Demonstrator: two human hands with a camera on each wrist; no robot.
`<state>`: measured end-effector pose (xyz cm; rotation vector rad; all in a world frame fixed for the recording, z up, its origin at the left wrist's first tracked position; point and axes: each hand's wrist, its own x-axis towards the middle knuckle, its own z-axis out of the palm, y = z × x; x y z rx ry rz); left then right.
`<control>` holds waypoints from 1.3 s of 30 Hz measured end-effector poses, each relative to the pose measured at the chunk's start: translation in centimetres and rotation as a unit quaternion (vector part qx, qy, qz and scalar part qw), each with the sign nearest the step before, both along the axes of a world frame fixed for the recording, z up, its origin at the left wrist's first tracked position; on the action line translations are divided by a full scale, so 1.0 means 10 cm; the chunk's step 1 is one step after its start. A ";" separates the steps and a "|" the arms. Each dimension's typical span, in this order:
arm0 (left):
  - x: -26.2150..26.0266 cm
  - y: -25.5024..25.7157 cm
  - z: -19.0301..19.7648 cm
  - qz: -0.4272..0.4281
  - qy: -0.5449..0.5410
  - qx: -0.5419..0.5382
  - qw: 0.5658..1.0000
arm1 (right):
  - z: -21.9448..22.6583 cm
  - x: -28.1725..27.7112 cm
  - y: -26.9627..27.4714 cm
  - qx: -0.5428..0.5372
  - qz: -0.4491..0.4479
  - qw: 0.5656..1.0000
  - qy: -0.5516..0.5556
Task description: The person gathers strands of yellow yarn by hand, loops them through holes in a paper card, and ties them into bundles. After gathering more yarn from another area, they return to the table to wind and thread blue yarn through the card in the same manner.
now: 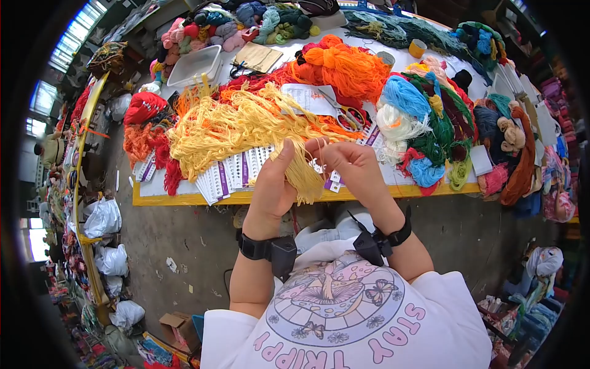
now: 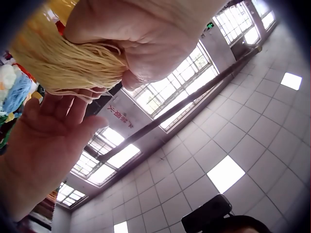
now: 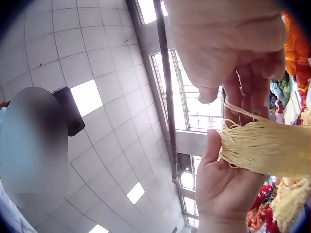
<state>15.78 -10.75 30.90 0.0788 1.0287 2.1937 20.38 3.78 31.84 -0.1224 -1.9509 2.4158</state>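
Note:
A pale yellow thread bundle (image 1: 304, 175) hangs over the table's front edge, gripped by the left hand (image 1: 273, 184) between thumb and fingers. In the right wrist view the looped end of the bundle (image 3: 257, 148) lies against the left palm (image 3: 226, 187). The right hand (image 1: 356, 172) is just right of the bundle, its curled fingers holding a thin strand drawn from it. Its thumb stands apart from the fingers in the left wrist view, where the right hand (image 2: 48, 133) faces the bundle (image 2: 73, 65). Beyond both hands lies a heap of yellow yarn (image 1: 227, 126).
Orange yarn (image 1: 344, 64), scissors (image 1: 349, 117) and a paper sheet (image 1: 307, 98) lie behind the hands. Punched cards (image 1: 224, 178) line the yellow table edge (image 1: 178, 200). White, blue and green skeins (image 1: 424, 123) are at the right, a clear plastic tray (image 1: 193, 66) at the back left.

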 end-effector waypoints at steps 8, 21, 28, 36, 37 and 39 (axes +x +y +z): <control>-0.03 -0.01 0.02 -0.032 0.030 0.002 0.999 | -0.06 -0.03 0.02 0.134 0.020 0.991 -0.006; -0.10 -0.04 0.04 -0.002 0.010 0.014 1.000 | -0.07 -0.08 -0.07 0.131 0.013 0.991 0.006; -0.14 -0.10 -0.05 0.007 0.014 -0.007 1.000 | -0.22 -0.17 -0.05 0.143 -0.054 0.982 0.110; -0.13 -0.10 -0.12 0.061 0.072 -0.041 0.995 | -0.17 -0.15 -0.05 0.098 -0.043 0.993 0.045; -0.13 -0.10 -0.13 0.062 0.066 -0.037 0.995 | -0.14 -0.14 -0.05 0.125 -0.047 0.991 0.034; -0.14 -0.10 -0.15 0.062 0.054 -0.029 0.996 | -0.11 -0.13 -0.05 0.202 -0.054 0.974 0.082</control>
